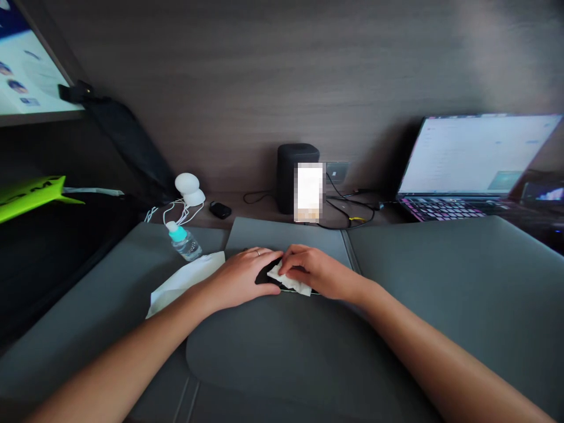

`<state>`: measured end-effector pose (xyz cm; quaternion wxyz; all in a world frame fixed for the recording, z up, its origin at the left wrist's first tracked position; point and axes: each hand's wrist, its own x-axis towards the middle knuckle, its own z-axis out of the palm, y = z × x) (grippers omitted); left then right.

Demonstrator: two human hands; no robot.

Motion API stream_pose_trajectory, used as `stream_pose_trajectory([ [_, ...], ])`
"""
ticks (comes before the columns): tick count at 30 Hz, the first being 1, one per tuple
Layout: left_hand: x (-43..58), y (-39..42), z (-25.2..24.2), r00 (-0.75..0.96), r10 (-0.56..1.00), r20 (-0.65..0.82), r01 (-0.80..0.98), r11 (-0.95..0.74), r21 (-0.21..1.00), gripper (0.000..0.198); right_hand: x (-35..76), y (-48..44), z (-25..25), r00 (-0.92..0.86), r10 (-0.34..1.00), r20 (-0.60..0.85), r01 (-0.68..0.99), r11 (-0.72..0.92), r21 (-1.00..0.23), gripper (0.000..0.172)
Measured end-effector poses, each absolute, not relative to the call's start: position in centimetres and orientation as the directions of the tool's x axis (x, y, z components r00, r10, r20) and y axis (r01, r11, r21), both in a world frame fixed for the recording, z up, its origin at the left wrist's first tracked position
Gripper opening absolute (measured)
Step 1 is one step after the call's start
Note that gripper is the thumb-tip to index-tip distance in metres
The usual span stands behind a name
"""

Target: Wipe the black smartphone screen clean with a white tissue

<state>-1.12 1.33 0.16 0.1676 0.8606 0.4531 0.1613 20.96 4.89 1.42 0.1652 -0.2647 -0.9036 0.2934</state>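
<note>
A flat black object (263, 275) lies on the dark grey padded surface (282, 346), largely covered by both hands. My left hand (247, 273) holds its left end between thumb and fingers. Bunched in the fingers of my right hand (312, 270) is a white tissue (291, 283), which touches the top of the black object. A larger white sheet (185, 279) lies left of my left hand, partly under the forearm. Just behind that sheet is a small clear bottle (185, 242) with a turquoise collar.
Along the back stand a white round device (188, 188), a small black item (220, 210), a black speaker (286, 182) and loose cables (361, 220). An open laptop (476, 155) is at the right. A black strap (127, 135) hangs at the left.
</note>
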Motion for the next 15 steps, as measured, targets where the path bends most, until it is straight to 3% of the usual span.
stream_pose_trajectory([
  [7, -1.1, 1.3, 0.4, 0.532, 0.838, 0.121, 0.730, -0.526, 0.436, 0.061, 25.5, 6.0, 3.2, -0.837, 0.543, -0.068, 0.441, 0.598, -0.669, 0.020],
  [15, -1.2, 1.4, 0.1, 0.530, 0.837, 0.132, 0.721, -0.528, 0.449, 0.063, 21.0, 5.1, 1.6, -0.828, 0.555, 0.081, 0.381, 0.661, -0.647, 0.019],
])
